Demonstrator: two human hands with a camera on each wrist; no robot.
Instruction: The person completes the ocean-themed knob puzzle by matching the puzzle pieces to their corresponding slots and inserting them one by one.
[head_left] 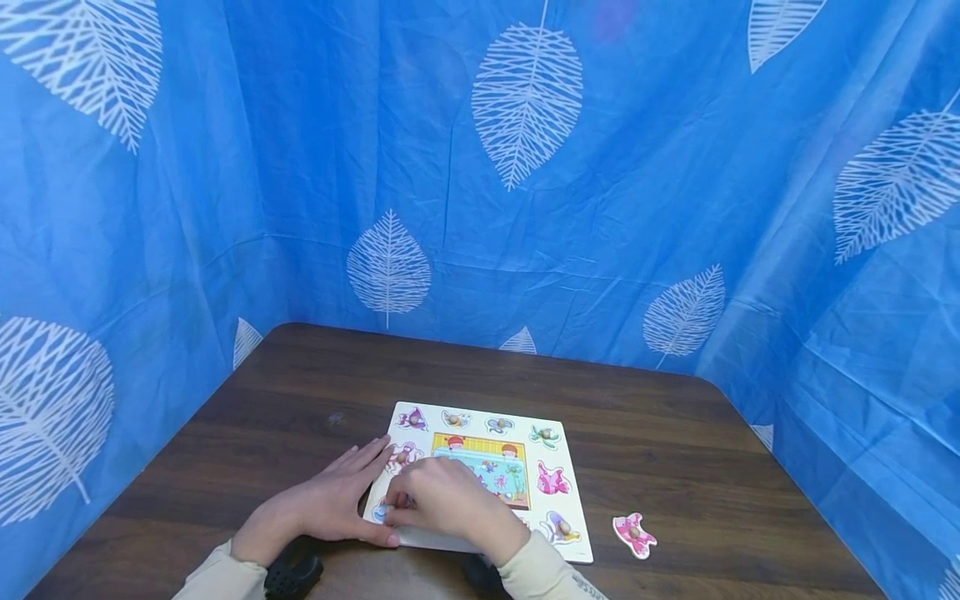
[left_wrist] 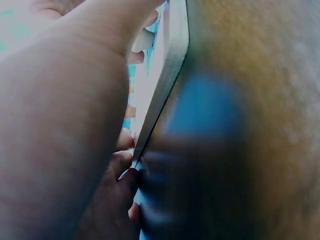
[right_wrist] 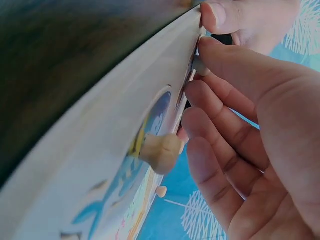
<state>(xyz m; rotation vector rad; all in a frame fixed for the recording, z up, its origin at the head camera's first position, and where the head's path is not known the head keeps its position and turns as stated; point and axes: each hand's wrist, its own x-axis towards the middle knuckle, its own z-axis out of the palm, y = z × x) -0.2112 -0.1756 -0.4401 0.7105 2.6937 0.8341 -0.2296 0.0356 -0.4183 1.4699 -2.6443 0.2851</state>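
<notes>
A white wooden knob puzzle board (head_left: 435,540) lies on the table, with sea-animal pieces round a printed aquarium picture. My left hand (head_left: 337,492) rests along its left edge, fingers extended and thumb at the near corner. Over the near-left corner, my right hand (head_left: 442,500) pinches the knob (right_wrist: 200,66) of a bluish puzzle piece (head_left: 380,510), which the fingers partly cover. A blue-and-yellow piece with a wooden knob (right_wrist: 161,152) sits beside those fingers in the right wrist view. To the right of the board lies a loose pink piece (head_left: 635,535).
The dark wooden table (head_left: 675,450) reaches back to a blue curtain (head_left: 615,217) with white leaf prints on three sides. On the board's right side a pink fish picture (head_left: 552,478) shows no knob; a purple-and-yellow piece (head_left: 560,528) sits below it.
</notes>
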